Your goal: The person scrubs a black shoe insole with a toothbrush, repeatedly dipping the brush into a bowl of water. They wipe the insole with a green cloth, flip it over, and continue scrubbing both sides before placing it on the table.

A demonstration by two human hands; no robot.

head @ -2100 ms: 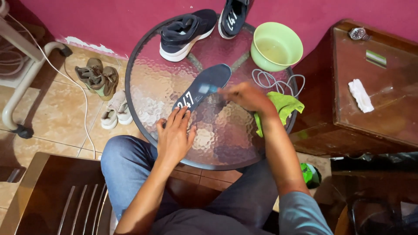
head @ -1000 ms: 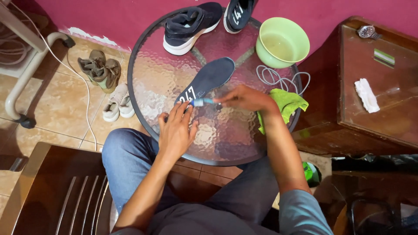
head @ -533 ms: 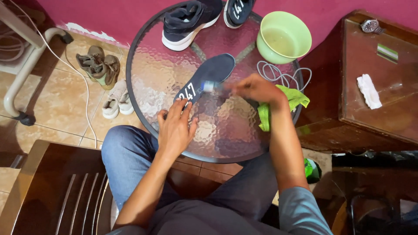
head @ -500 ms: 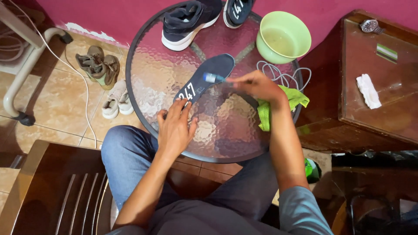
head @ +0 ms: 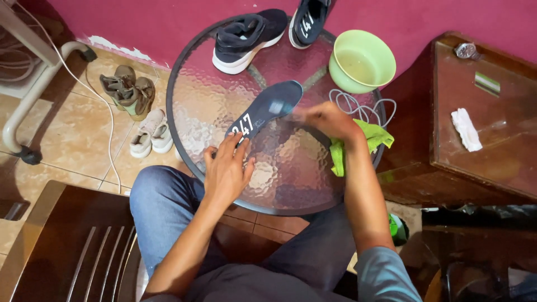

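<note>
While the left hand point(head: 226, 170) presses flat on the near end of the dark insole point(head: 265, 110) lying mid-desk, the right hand point(head: 327, 119), closed on a blurred brush, scrubs its far half, so cleaning looks underway, with both shoes point(head: 246, 39) untouched.

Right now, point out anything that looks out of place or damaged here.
The wall has a chipped patch of paint just above the floor, left of the table. A tangle of white laces lies loose by the green bowl. On the table the insole lies apart from the shoes, out of either one.
</note>
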